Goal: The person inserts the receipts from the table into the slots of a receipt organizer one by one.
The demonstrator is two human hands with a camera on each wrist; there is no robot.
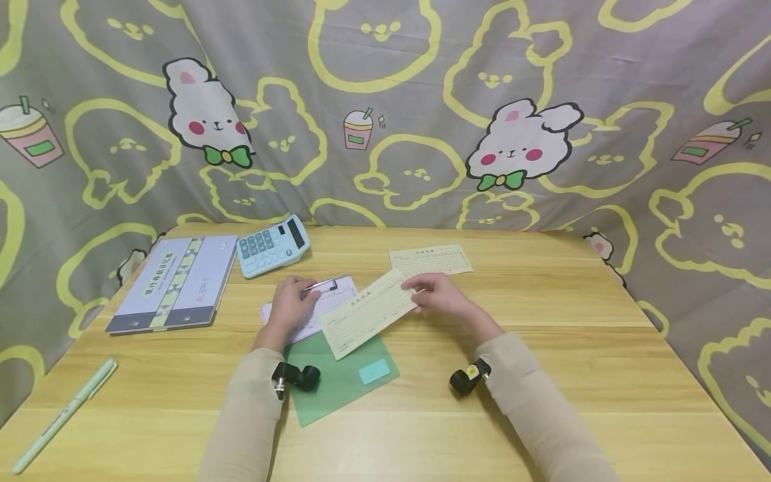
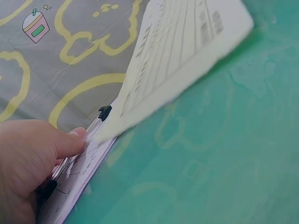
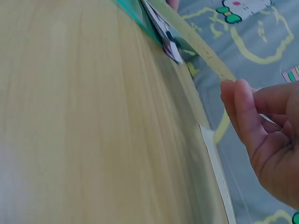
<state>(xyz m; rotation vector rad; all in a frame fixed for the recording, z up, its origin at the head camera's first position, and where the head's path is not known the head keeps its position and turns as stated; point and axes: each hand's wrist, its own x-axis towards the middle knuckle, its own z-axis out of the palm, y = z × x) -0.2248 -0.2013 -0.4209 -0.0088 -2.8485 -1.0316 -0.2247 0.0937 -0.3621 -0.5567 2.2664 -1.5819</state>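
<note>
- Grey fabric printed with yellow outlines and white rabbits (image 1: pixel 415 80) is hanging behind a pale wood-grain table (image 1: pixel 542 415).
- Left hand (image 1: pixel 291 308): its thumb is pressing on a silver metal clip with black ends (image 1: pixel 325 288), gripping it; most of its fingers are hiding beneath.
- Right hand (image 1: pixel 442 294): thumb and fingers are closing in a pinch on one corner of a pale yellow printed paper slip (image 1: pixel 367 314).
- That slip is slanting above a translucent green board (image 1: pixel 343 395) and covering part of the white gridded papers (image 1: pixel 334 304) lying at the clip.
- A small turquoise rectangle (image 1: pixel 375 371) is showing on the board's near part.
- Behind the right hand, a second pale yellow slip (image 1: pixel 446 260) is lying flat.
- Left of the left hand, a light-blue calculator (image 1: pixel 271 248) is resting beside a lavender ledger with a dark lower band (image 1: pixel 187 281); nearer, a mint-green capped pen (image 1: pixel 66 415) is lying.
- Both beige sleeves (image 1: pixel 247 415) are running off the bottom edge; the slips' fine print is staying too small to read.
</note>
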